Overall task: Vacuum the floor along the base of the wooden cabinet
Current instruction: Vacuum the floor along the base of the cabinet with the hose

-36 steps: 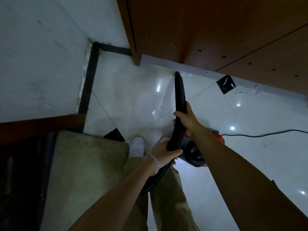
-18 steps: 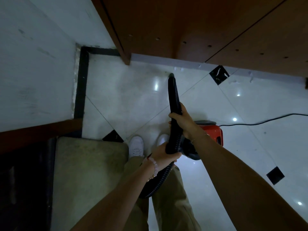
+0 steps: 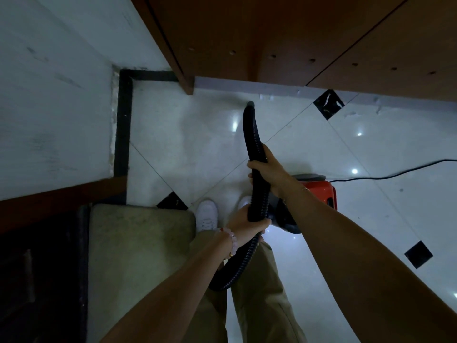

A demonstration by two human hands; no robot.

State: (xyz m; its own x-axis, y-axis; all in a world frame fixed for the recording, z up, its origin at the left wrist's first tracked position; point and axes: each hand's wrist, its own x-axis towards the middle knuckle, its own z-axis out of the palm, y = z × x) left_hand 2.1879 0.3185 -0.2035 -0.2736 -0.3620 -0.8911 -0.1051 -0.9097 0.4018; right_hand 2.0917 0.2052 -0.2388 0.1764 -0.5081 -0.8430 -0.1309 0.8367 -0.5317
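Note:
A black ribbed vacuum hose point(image 3: 251, 131) runs from my lap forward to the floor. Its nozzle tip point(image 3: 250, 104) sits on the white tiles just short of the pale plinth under the wooden cabinet point(image 3: 284, 38). My right hand point(image 3: 268, 168) grips the hose at its middle. My left hand point(image 3: 247, 222) grips it lower down, close to my legs, with a bead bracelet on the wrist. The red and black vacuum body point(image 3: 319, 194) stands on the floor behind my right forearm.
A black power cord point(image 3: 395, 173) trails right from the vacuum across the glossy tiles. A grey wall point(image 3: 49, 107) with black skirting closes the left side. A greenish mat point(image 3: 133, 256) lies at the lower left beside my white shoes point(image 3: 206, 215).
The nozzle tip has drawn back slightly from the cabinet plinth and the view has shifted, bringing the vacuum body more into sight. Both hands keep their hold on the hose.

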